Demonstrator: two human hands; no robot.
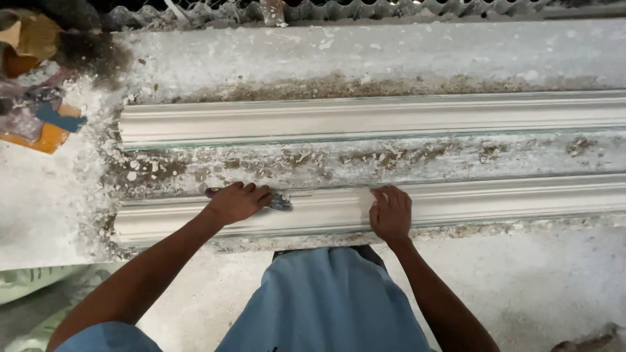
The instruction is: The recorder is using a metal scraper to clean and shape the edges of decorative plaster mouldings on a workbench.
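Two long white plaster cornice mouldings lie side by side on a plaster-crusted work surface. My left hand (235,202) grips a small scraper tool (280,201), its blade resting on the top edge of the near moulding (495,199). My right hand (390,212) lies with bent fingers pressed on that same near moulding, a little to the right of the blade. The far moulding (365,120) runs parallel behind, untouched. My blue shirt fills the bottom middle of the view.
Dried plaster crumbs and brown stains cover the strip (313,163) between the mouldings and the slab (365,58) behind. A heap of orange, blue and grey scraps (39,111) sits at the far left. Corrugated sheeting (365,10) lines the back edge.
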